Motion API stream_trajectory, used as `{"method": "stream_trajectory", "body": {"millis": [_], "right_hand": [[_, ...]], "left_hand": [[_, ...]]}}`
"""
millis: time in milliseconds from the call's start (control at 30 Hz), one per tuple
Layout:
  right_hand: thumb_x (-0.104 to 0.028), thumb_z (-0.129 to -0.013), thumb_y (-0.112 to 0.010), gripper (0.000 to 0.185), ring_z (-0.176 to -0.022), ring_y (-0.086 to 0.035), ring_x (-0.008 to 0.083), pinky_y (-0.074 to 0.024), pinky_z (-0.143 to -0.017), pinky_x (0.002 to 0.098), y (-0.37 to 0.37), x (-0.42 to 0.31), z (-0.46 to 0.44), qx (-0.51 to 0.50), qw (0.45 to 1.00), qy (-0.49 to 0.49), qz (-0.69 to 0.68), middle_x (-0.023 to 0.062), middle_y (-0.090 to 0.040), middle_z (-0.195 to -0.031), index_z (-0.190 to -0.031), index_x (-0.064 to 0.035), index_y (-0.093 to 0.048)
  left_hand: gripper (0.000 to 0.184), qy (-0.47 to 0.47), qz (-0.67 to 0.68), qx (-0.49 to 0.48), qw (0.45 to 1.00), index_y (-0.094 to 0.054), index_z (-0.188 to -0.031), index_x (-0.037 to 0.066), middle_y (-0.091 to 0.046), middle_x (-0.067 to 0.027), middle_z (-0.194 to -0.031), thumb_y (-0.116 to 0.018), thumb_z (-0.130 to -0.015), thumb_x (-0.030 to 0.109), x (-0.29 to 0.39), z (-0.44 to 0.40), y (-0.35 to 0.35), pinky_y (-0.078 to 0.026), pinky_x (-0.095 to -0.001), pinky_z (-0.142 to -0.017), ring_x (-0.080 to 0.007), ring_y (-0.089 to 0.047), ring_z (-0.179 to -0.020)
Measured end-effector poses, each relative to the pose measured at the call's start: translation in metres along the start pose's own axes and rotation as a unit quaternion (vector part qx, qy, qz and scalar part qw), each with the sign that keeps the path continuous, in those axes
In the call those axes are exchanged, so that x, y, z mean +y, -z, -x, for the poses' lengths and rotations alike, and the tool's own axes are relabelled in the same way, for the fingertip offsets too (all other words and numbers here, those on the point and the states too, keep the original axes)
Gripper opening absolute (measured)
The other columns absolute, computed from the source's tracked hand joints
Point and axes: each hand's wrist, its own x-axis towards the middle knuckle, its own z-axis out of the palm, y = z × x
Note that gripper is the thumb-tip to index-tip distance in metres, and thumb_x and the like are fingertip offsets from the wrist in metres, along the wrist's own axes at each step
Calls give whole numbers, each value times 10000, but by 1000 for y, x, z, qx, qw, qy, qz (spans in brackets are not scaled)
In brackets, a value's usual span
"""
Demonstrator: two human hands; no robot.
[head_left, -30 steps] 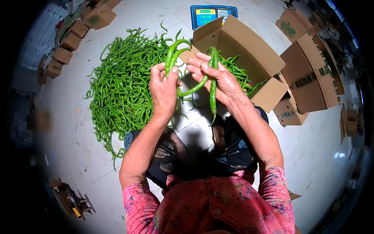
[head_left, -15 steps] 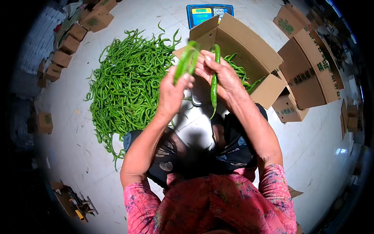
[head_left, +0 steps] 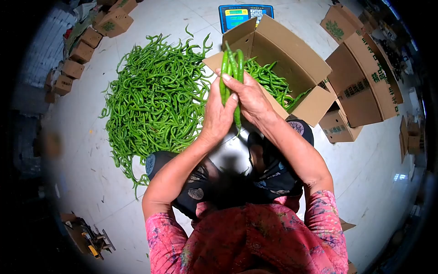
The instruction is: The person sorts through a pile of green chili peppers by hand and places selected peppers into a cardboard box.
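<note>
My left hand and my right hand meet in front of me, both closed around one small bunch of long green chili peppers. The peppers stand roughly upright, their upper ends above my fingers and one tip hanging below. Which pepper lies in which hand is partly hidden by the thumbs. Just beyond my right hand, an open cardboard box holds more green chili peppers. To the left of my left hand, a large pile of green chili peppers is spread on the floor.
A blue scale display stands behind the box. More cardboard boxes are at the right, including a tall printed one on a smaller box. Several small boxes line the far left. A tool-like object lies at lower left.
My hands have come together. The peppers that were blurred in my left hand and the single one in my right now form one bunch between both hands.
</note>
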Motion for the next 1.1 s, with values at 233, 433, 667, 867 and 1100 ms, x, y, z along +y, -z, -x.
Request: {"method": "stream_trajectory", "body": {"millis": [233,433,667,867,1100], "right_hand": [[-154,-945,-568,271,-983,-588,150,-488,-888,308,7,2,-3,55,998,3,-28,91,-613,-1155,-1182,-25,-542],[-231,-960,-548,406,-1137,-479,169,-370,-1014,329,1,4,0,18,998,-9,53,88,-521,-1242,-1298,-29,-450],[-300,-943,-539,640,-1267,-405,253,-314,-1074,364,-11,-9,13,-54,950,63,302,194,-426,-1327,-1423,9,-250],[-307,-893,-634,591,-1143,-547,234,-413,-993,337,3,-5,10,5,959,57,279,182,-582,-1179,-1307,68,-442],[-228,-902,-652,319,-803,-616,107,-523,-699,240,7,-21,8,-103,990,-93,-7,88,-639,-971,-1109,5,-581]], "left_hand": [[762,-108,-94,41,989,-187,-1450,-14,-365,-260,-1368,-601,-824,116,3,1,-7,-312,-411,-1070,-383,-403,-1252],[715,-173,-154,39,972,-244,-1429,-19,-424,-251,-1215,-587,-804,29,-11,-5,-8,-411,-436,-934,-403,-462,-1103],[574,-106,-161,53,980,-317,-1375,-6,-470,-243,-1045,-503,-837,63,-16,-18,3,-445,-453,-811,-410,-495,-969],[297,147,500,-59,851,-476,-1129,-4,-536,-55,-880,-495,-834,32,-11,-23,41,-454,-284,-589,-117,-475,-625],[439,196,551,-206,784,-432,-1239,-45,-592,-156,-966,-503,-845,134,-6,-2,30,-547,-356,-622,-205,-598,-742]]}}
